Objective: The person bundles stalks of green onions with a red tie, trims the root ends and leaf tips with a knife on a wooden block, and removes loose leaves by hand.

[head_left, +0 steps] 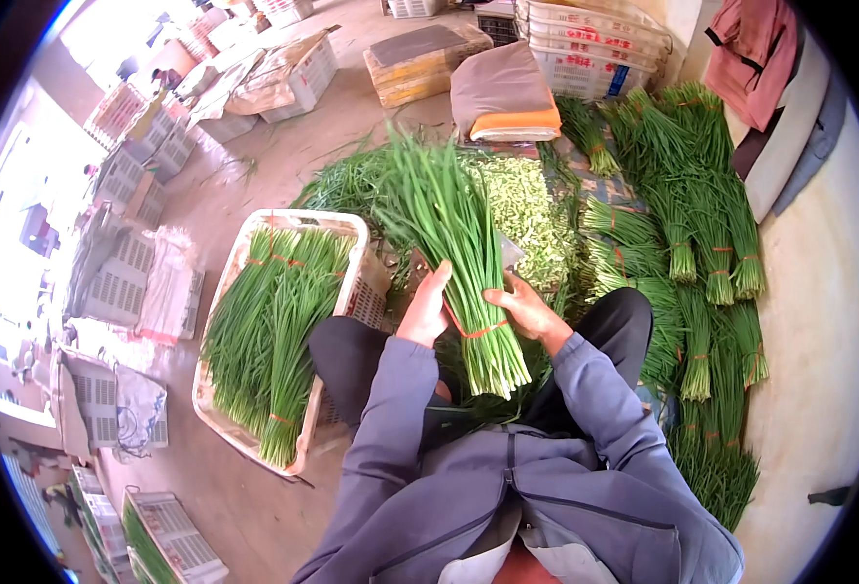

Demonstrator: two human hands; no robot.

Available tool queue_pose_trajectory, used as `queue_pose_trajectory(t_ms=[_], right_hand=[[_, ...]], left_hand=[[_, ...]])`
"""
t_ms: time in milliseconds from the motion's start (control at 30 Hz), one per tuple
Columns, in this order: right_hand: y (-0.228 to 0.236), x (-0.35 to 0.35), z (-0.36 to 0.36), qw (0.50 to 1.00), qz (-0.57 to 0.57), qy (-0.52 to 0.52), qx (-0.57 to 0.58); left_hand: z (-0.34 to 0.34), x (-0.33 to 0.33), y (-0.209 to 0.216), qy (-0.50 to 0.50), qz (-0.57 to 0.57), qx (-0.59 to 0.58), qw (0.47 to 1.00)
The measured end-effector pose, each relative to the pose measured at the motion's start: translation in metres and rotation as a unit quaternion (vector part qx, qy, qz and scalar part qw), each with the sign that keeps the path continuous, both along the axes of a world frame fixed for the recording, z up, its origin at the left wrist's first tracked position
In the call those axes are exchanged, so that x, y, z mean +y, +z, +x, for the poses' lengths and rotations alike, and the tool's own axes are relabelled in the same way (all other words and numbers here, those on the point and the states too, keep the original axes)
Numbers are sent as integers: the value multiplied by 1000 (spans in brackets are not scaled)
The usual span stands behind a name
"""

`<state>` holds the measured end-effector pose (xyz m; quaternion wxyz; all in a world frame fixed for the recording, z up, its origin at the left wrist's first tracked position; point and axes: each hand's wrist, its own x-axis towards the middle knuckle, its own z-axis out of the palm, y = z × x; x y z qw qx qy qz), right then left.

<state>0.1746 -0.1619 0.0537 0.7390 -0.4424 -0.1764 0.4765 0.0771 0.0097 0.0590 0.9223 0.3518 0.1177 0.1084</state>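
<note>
1. Concrete floor (284, 156), dusty, with pale plastic crates and sacks scattered about; a person sits low among heaps of green chives.
2. Left hand (426, 307) is wrapped around the near side of a chive bundle (459, 253), fingers curled onto the stalks, thumb side up.
3. Right hand (525, 310) grips the same bundle from the opposite side, fingers closed against the stalks just beside an orange band (483, 331) that circles them.
4. Bundle stands tilted between the two hands: cut pale ends point down toward the lap below the grip, leaf tips fan out above and away.
5. Left of the grip, touching the knee, a white crate (254, 234) holds tied chive bundles laid flat.
6. Right of the grip, more tied bundles (707, 243) lie stacked on the floor.
7. Beyond the grip, loose trimmings (527, 209) and a folded grey-and-orange cloth (507, 102).
</note>
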Motion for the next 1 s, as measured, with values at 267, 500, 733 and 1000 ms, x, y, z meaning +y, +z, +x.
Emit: queue_pose_trajectory(t_ms=[267, 500, 733, 1000], right_hand=[[45, -1, 0, 863, -229, -125, -432], [63, 32, -51, 712, -135, -145, -673], [43, 39, -45, 811, -220, -172, -515], [65, 66, -59, 735, -147, -148, -645]], left_hand=[[-3, -3, -30, 100, -106, 42, 988], [-14, -2, -23, 131, -116, 28, 984], [-23, -1, -26, 148, -134, -1, 980], [-25, 11, -49, 226, -110, -22, 967]])
